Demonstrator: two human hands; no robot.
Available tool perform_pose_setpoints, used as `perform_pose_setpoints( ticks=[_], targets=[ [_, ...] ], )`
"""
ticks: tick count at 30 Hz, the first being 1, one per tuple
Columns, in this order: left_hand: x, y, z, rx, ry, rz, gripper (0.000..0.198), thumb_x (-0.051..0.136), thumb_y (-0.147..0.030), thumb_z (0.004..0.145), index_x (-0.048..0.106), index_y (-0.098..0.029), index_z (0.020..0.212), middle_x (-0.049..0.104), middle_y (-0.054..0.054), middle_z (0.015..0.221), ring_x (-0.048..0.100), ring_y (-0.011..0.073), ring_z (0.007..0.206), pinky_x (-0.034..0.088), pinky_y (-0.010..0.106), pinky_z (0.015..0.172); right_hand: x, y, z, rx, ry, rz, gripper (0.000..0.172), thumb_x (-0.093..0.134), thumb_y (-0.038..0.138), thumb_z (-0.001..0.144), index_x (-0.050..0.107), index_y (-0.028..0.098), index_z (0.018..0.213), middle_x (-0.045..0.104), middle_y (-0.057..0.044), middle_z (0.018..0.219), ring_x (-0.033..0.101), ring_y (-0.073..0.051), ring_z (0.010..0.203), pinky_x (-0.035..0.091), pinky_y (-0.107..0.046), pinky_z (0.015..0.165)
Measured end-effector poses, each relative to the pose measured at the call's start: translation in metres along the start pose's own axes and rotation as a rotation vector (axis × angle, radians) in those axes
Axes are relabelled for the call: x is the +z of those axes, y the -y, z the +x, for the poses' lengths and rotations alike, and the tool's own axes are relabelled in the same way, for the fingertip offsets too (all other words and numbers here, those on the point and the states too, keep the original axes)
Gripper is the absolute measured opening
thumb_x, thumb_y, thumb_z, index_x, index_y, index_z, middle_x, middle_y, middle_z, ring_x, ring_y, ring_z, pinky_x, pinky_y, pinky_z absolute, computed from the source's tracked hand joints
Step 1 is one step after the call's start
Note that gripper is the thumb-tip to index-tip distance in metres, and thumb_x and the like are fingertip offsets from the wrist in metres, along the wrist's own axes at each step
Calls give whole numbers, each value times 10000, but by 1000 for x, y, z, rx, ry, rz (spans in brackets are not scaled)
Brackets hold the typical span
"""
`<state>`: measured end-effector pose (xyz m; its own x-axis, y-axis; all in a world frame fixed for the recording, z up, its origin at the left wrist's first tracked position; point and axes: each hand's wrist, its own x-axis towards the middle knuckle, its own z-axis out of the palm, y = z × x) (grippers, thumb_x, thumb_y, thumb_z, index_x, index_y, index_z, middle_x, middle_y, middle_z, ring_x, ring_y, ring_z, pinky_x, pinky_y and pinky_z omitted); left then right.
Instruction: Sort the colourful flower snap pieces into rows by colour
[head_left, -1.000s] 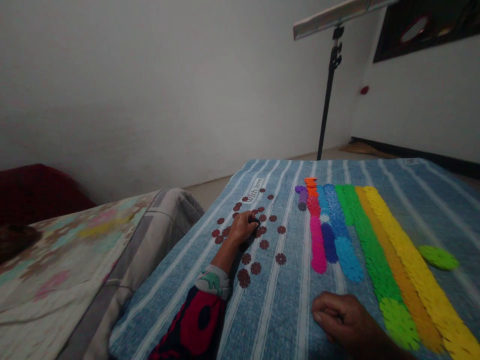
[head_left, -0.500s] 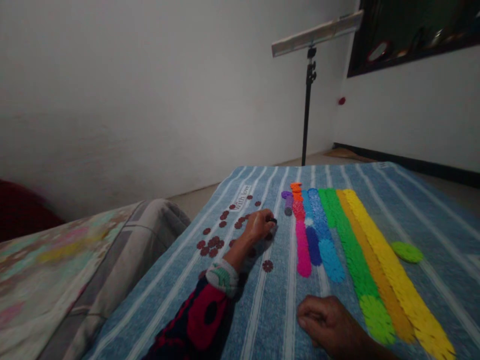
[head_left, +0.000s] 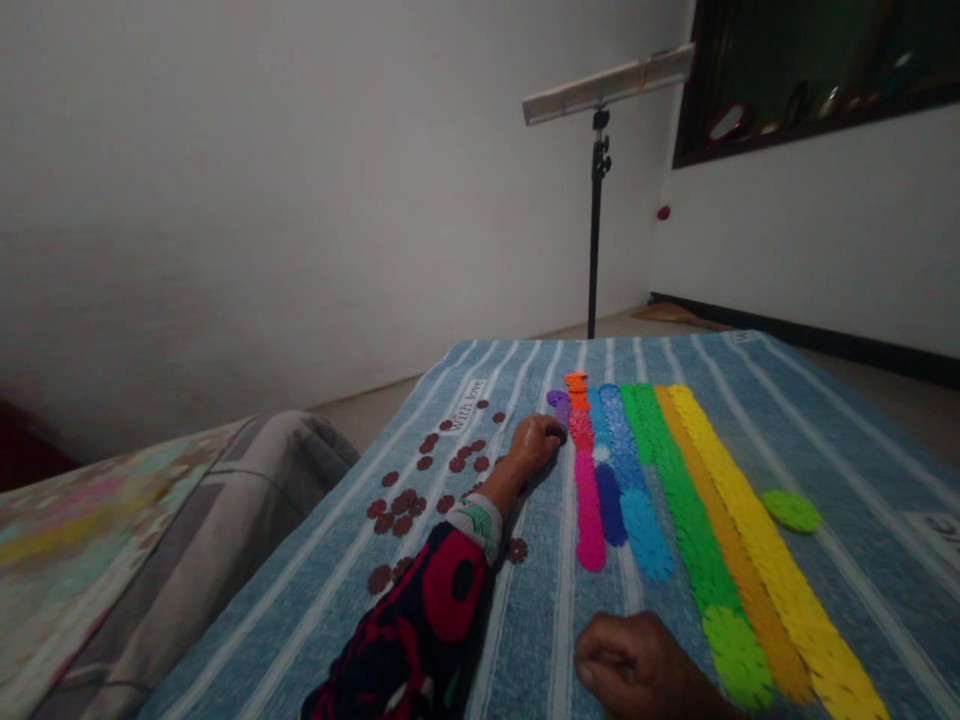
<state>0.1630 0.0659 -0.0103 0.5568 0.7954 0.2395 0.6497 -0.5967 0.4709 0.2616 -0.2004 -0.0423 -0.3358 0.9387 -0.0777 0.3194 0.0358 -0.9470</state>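
My left hand [head_left: 538,442] reaches across the cloth to the near end of a short purple row [head_left: 561,408]. Its fingers are pinched on a dark brown flower-shaped disc, mostly hidden by the fingertips. Loose brown discs [head_left: 405,502] lie scattered to the left of my forearm, and a single brown disc [head_left: 517,550] lies to its right. My right hand [head_left: 641,662] rests on the cloth near the front, loosely curled, with nothing showing in it. Overlapping discs form a pink row [head_left: 589,510], a blue row [head_left: 622,430], a green row [head_left: 694,530] and a yellow row [head_left: 772,550].
A striped blue cloth [head_left: 525,640] covers the table. A lime green disc [head_left: 792,511] lies apart on the right. Beside the table on the left is a surface with a patterned cover [head_left: 82,520]. Behind the table stands a black pole [head_left: 595,230] with a panel on top.
My left hand has moved right and slightly away, carrying the dark brown disc to the purple row's near end. My right hand stays curled on the cloth. The view has shifted slightly.
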Motion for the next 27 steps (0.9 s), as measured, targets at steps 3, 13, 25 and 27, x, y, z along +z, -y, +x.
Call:
perform_pose_setpoints(
  ticks=[3,13,25,27],
  targets=[
    [4,3,-1,-8,-42,43,265,604,-113,713,731,-165,939,701,35,900,616,178,885,457,256,819,0,-2,1,-17,-6,3,139,501,277,695,597,180,670,430,65,466,436,-94,437,297,-194,448],
    [2,-10,-6,-210,-48,61,317,662,-170,714,696,-152,1028,706,51,958,629,182,894,454,249,778,-2,4,0,-6,2,2,143,486,285,686,579,181,655,384,70,470,375,-85,438,251,-196,433],
    [2,-19,-7,-180,-45,88,184,623,-148,722,704,-137,887,702,46,886,604,167,824,432,251,751,1,1,0,-12,-29,-30,144,488,279,678,588,178,655,413,68,475,390,-86,445,279,-198,458],
    [2,-19,-9,-178,-45,97,180,620,-148,724,702,-133,885,699,44,874,602,164,821,434,249,755,3,-2,0,-29,-61,-30,139,492,276,668,587,177,644,408,68,473,387,-85,444,274,-200,455]
  ],
)
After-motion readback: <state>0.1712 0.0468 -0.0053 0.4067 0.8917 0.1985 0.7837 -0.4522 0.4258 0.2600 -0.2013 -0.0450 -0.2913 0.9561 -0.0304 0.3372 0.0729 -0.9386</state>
